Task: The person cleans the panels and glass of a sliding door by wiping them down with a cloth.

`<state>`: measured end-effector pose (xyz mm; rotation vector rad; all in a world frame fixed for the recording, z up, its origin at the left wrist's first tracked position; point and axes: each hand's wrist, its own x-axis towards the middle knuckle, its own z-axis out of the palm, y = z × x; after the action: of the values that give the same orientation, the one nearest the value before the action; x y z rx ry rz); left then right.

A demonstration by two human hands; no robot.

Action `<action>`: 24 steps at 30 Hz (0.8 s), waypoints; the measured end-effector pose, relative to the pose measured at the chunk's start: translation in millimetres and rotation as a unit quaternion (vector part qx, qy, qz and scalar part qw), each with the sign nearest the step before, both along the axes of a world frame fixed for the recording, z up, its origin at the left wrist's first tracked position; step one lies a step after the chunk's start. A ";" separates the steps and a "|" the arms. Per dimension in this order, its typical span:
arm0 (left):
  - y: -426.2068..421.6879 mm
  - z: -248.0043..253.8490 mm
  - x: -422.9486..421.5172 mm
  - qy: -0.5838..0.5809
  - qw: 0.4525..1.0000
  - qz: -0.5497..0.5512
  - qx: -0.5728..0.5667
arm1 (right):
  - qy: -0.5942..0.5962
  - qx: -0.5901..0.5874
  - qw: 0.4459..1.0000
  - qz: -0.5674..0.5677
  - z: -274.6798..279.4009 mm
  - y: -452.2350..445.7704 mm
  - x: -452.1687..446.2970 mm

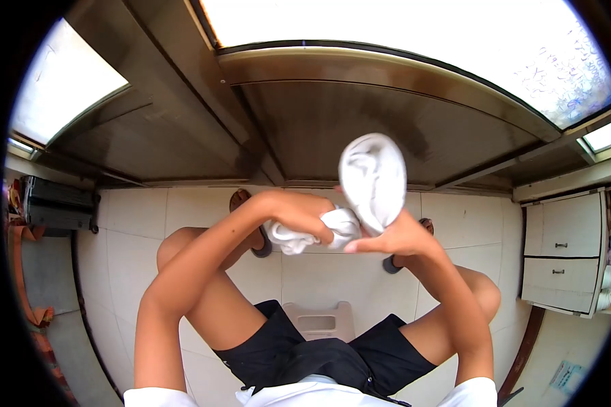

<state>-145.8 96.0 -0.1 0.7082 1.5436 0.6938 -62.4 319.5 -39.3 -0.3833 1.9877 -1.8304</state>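
Observation:
A white cloth [372,178], bunched and twisted, is held in front of me above the floor. My left hand [307,216] is closed around its middle, with one crumpled end hanging out below the fingers. My right hand [395,237] grips the cloth further right, its thumb pointing left; the other fingers are mostly hidden behind the fabric. On the right, a rounded, folded-over part of the cloth rises above the right hand. Both hands are close together, between my spread knees.
Beneath me is a beige plastic stool [319,321] on pale floor tiles [258,281]. A brown panelled partition [360,129] with bright windows stands ahead. At the right is a white cabinet [562,251]; a dark box [58,202] sits at the left.

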 end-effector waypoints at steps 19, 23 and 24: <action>23.0 -23.1 7.5 -0.227 0.838 0.466 0.169 | -0.331 -0.397 0.851 -0.090 28.8 11.5 -4.4; 34.9 -20.7 35.3 -0.245 0.840 0.397 0.278 | -0.213 -0.124 0.961 -0.129 45.7 -3.9 -3.6; 33.3 -18.3 38.7 -0.284 0.845 0.351 0.286 | -0.153 -0.049 0.977 -0.137 43.9 -6.8 1.4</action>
<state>-107.1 129.2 -18.4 0.2727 0.9949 1.7934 -61.0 312.7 4.5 0.1494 1.8105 -2.0139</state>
